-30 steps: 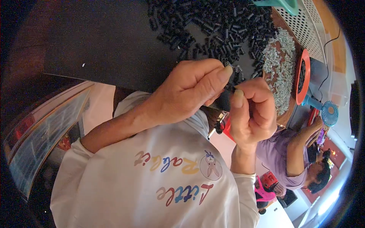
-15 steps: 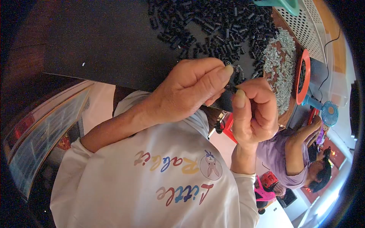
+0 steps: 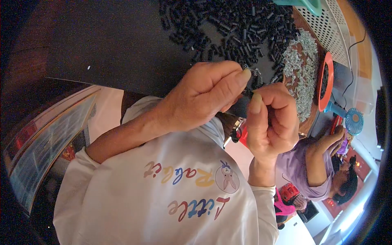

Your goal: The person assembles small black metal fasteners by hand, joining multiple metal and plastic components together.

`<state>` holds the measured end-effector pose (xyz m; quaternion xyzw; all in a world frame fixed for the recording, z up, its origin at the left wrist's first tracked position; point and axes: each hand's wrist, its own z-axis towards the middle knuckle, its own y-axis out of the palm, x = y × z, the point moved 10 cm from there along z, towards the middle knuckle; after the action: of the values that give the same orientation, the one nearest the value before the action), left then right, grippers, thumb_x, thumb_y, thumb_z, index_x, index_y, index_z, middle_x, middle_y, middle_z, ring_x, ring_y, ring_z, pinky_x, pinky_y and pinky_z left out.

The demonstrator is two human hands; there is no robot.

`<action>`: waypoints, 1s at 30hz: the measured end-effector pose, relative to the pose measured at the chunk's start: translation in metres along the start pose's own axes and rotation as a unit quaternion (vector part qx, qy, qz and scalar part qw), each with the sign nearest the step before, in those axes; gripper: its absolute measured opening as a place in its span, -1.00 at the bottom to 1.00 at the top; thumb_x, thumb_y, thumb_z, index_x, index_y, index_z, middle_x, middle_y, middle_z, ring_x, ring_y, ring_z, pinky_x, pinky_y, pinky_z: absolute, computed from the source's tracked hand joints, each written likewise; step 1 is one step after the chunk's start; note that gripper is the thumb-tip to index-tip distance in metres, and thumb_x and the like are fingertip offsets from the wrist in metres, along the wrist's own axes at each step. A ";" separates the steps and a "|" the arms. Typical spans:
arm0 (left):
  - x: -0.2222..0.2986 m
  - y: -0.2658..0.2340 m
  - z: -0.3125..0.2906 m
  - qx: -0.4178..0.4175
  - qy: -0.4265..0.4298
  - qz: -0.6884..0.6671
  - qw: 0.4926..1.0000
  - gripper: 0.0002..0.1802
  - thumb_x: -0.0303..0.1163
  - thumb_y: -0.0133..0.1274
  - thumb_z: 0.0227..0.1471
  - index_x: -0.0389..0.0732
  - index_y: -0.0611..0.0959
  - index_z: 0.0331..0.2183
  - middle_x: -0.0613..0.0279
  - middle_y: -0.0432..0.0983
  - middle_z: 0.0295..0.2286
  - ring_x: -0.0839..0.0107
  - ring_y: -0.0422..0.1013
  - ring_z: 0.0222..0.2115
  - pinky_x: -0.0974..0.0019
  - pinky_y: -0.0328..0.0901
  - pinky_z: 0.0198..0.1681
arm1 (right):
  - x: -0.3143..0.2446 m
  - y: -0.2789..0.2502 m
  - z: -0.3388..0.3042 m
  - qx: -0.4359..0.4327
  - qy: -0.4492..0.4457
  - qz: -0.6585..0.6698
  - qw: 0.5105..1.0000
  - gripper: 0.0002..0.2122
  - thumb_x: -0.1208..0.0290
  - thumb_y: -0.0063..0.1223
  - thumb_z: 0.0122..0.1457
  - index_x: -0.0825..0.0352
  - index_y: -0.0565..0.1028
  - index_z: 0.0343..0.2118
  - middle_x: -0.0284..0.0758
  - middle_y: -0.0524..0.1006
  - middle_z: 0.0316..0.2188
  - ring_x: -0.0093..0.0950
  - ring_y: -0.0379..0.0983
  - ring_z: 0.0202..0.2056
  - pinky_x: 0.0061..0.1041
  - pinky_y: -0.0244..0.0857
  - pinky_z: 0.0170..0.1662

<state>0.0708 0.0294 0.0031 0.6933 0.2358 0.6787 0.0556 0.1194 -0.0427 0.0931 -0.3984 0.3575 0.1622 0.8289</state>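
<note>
My left hand is closed, thumb pressed against the curled fingers. What it pinches, if anything, is hidden behind the thumb. Close to its right, my right hand is also closed, thumb tip against the bent index finger, and I cannot make out anything in it. The two thumb tips are a little apart. Just beyond them, a few small silver coiled springs lie on the dark tabletop. Past the hands spreads a heap of short black tubes. To its right is a pile of small silver metal pieces.
An orange-red ring-shaped rim and a blue handheld fan are at the right. A white perforated basket and a green plastic thing stand at the far right. Another person in a purple shirt sits at the right.
Both hands keep nearly the same pinched pose and place; the right hand has shifted very slightly. The other person at the right has moved a little.
</note>
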 end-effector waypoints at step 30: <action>-0.003 0.003 -0.001 -0.001 0.010 -0.003 1.000 -0.66 -0.22 -0.22 0.21 -0.26 0.47 -0.45 0.39 0.30 -0.63 0.64 0.23 -0.58 0.54 0.16 -0.51 | 0.000 -0.006 -0.006 0.030 -0.017 0.016 0.999 -0.88 0.73 0.07 -0.06 0.48 0.42 -0.42 -0.17 0.47 -0.54 -0.39 0.39 -0.58 -0.52 0.28 -0.51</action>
<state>0.0711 0.0252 0.0015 0.6860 0.2376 0.6854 0.0562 0.1197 -0.0513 0.0940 -0.3649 0.3546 0.1709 0.8437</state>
